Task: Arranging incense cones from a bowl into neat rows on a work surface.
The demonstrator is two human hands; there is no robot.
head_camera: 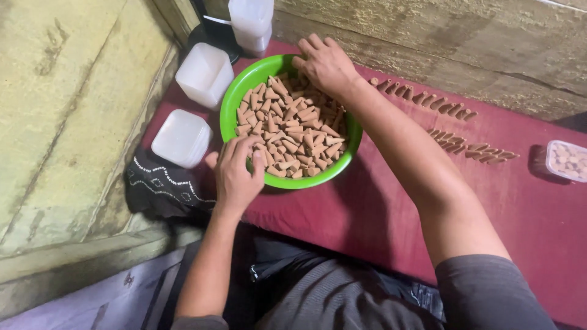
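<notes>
While both of your hands work at the green bowl [232, 104], the bowl sits between them at the near-left end of the maroon cloth [367, 214], so that each hand reaches it from its own side. Your left hand [237, 174] rests on the near rim, fingers curled down and drawn together over the brown cones [293, 128] at that edge; whether a cone is actually pinched beneath the fingertips cannot be told. Your right hand [326, 64] comes in over the far rim, fingers bent and loosely bunched, tips down among the cones; what it grips, if anything, is hidden. The cones fill the bowl as a loose heap, pointing every way, which keeps them within reach of either hand.

Beyond your right forearm, 2 rows of cones [446, 125] lie on the cloth, side by side and touching, all pointing alike: an ordered layout set well apart from the heap. At the right edge, a small clear box [567, 160] holds pale pieces, too blurred to name. To the left of the bowl stand 2 white square containers [194, 104], 1 just beside the rim and 1 nearer to you, close to your left hand. A third white container [251, 23] stands behind the bowl. A dark patterned fabric [162, 186] lies below the containers.
</notes>
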